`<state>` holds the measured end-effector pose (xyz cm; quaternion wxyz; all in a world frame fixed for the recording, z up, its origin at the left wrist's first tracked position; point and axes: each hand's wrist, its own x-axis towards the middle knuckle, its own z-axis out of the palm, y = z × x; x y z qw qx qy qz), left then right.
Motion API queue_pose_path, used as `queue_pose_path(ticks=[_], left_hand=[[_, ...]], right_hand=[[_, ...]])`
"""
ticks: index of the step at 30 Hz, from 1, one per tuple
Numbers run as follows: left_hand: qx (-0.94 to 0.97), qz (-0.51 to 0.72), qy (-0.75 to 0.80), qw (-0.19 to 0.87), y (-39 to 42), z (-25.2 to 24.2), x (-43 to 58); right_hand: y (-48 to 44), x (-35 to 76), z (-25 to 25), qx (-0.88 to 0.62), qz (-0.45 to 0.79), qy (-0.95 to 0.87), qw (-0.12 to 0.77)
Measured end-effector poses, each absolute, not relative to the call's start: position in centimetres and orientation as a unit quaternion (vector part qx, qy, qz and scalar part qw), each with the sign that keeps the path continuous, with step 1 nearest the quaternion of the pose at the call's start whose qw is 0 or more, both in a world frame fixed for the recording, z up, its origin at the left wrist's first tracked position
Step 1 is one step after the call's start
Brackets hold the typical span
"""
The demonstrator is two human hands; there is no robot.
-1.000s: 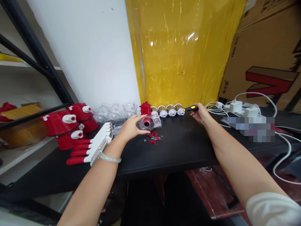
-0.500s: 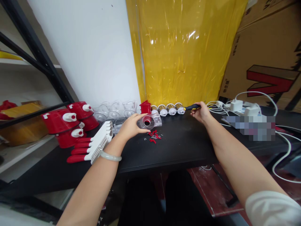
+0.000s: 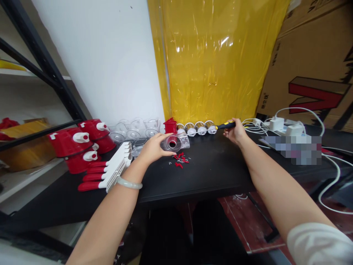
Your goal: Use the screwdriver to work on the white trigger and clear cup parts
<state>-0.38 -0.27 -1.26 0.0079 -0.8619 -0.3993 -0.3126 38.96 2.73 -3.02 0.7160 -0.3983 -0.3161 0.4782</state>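
My left hand [image 3: 154, 148] grips a clear plastic housing [image 3: 174, 148] with a round red-rimmed opening, held just above the black table. My right hand [image 3: 234, 132] is wrapped around the black and yellow handle of a long-shafted screwdriver [image 3: 225, 125]. Its thin shaft runs leftward to the upper part of the housing; the tip is too fine to make out. Small red plastic pieces [image 3: 179, 165] and tiny screws [image 3: 180, 160] lie on the table in front of the housing. Behind it stands a red part [image 3: 170, 125].
Metallic cylinders [image 3: 201, 128] line the back, beside clear plastic parts [image 3: 135, 134]. White pieces with red handles [image 3: 95, 176] and stacked red housings [image 3: 71, 143] occupy the left of the black table [image 3: 209, 176]. White chargers and cables [image 3: 277, 123] lie at right, near a cardboard box [image 3: 309, 66].
The screwdriver handle has turned slightly in my right hand, showing more yellow. My left hand and the clear housing stay in place.
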Motion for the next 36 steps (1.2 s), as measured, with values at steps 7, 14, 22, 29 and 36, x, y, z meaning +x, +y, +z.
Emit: queue_pose_path(ticks=[7,14,22,29,36], left_hand=[[-0.863,-0.313,-0.398,0.008,-0.2,-1.28,-0.41],[-0.863,-0.319,-0.392,0.0,-0.26,-1.29,-0.35],[-0.861,-0.319,-0.396,-0.004,-0.31,-1.22,-0.32],[-0.862,-0.317,-0.396,0.002,-0.27,-1.3,-0.32],[-0.86,-0.317,-0.399,0.004,-0.29,-1.26,-0.34]], right_hand=[[3.1,38.55,-3.27,-0.405,0.469,-0.309,0.721],[2.59,38.42,-2.8,-0.402,0.481,-0.285,0.725],[2.9,38.52,-3.2,-0.397,0.471,-0.314,0.723],[2.18,38.54,-2.74,-0.361,0.496,-0.293,0.733],[2.81,38.46,-3.04,-0.373,0.494,-0.305,0.724]])
